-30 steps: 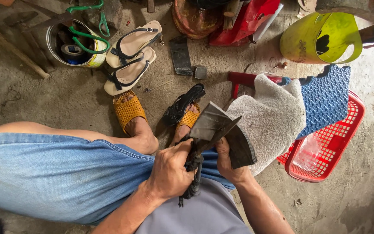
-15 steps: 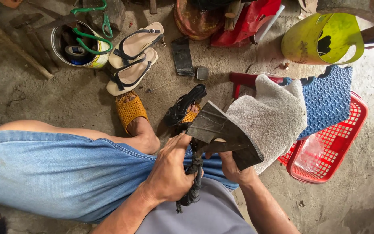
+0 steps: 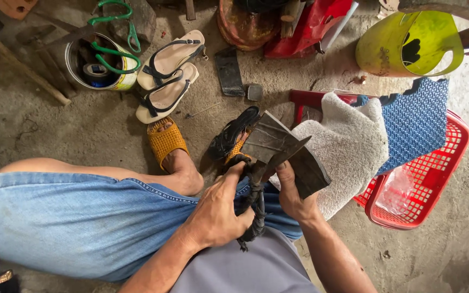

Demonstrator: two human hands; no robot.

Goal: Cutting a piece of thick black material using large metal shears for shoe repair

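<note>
Rubber piece: dark grey wedge-shaped slab of rubber [image 3: 286, 154], held above the person's lap, just in front of the knees.
Far left floor: round metal tin [image 3: 100, 64] with green-handled scissors [image 3: 116, 38] resting across it; a wooden stick [image 3: 25, 69] lies beside it.
Sandals: pair of cream flat sandals with black straps [image 3: 169, 76] on the concrete, near an orange woven slipper [image 3: 165, 142] worn on the foot.
Left hand: left hand [image 3: 218, 211] closed in a fist around a knife with a handle wrapped in black rubber strip [image 3: 253, 203]; the blade lies against the slab's edge.
Right hand: right hand [image 3: 294, 192] clamped on the slab's lower edge, thumb on top, fingers underneath and hidden.
Doing it well: I'd judge the cut wants a steady slab, with the right thumb clear of the blade's path and the stroke angled away from the thigh.
Right side: grey fluffy towel [image 3: 348, 149] and blue textured mat [image 3: 416, 122] draped over a red plastic basket [image 3: 441, 179]; a yellow-green plastic jug cut open [image 3: 403, 46] stands behind.
</note>
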